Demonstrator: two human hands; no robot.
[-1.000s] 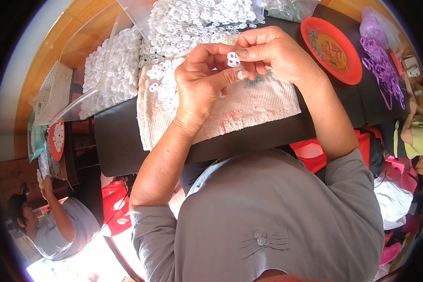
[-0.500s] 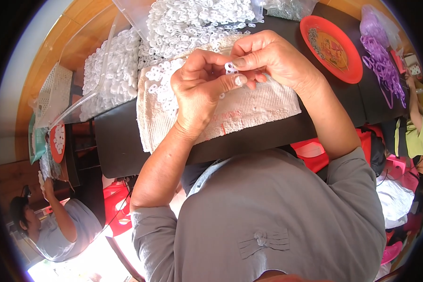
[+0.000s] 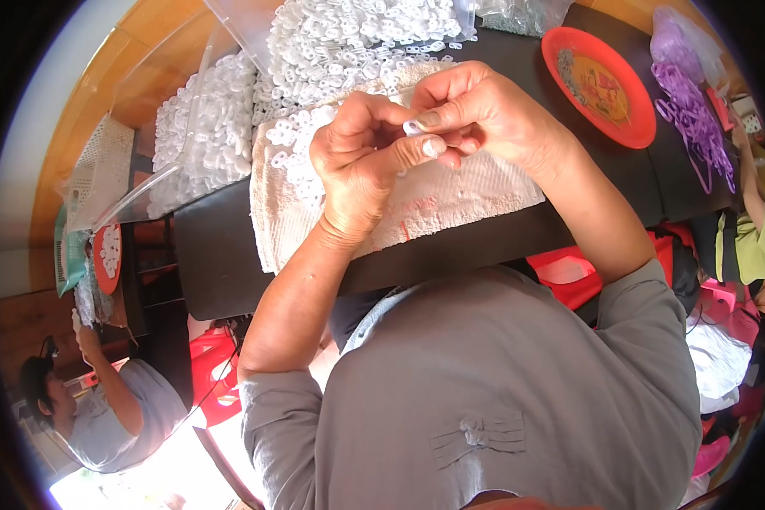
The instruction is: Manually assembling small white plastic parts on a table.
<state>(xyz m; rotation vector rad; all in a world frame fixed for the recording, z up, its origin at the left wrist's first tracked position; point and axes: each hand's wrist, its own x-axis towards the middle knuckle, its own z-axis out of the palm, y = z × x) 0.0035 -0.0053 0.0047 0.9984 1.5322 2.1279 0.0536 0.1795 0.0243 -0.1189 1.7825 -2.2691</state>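
Above a beige towel [image 3: 476, 191] my two hands meet at the fingertips. A small white plastic piece with holes [image 3: 411, 127] is pinched there by my left hand [image 3: 357, 161], thumb against forefinger. My right hand [image 3: 497, 115] presses its thumb and finger on the same piece from the other side. Fingers cover most of it, and I cannot tell whether a second small part is in the right pinch. Loose white pieces [image 3: 291, 134] like it lie on the towel, left of and behind my left hand.
A clear bin [image 3: 149, 184] full of white pieces [image 3: 204, 115] stands at the left. Another heap [image 3: 357, 25] spills from a clear container behind. At right are a red plate [image 3: 644, 132] with small metal bits [image 3: 567, 72] and purple straps [image 3: 697, 127]. Another person [image 3: 123, 416] works at far left.
My fingers have closed further over the white piece, so less of it shows. My right hand has shifted slightly down.
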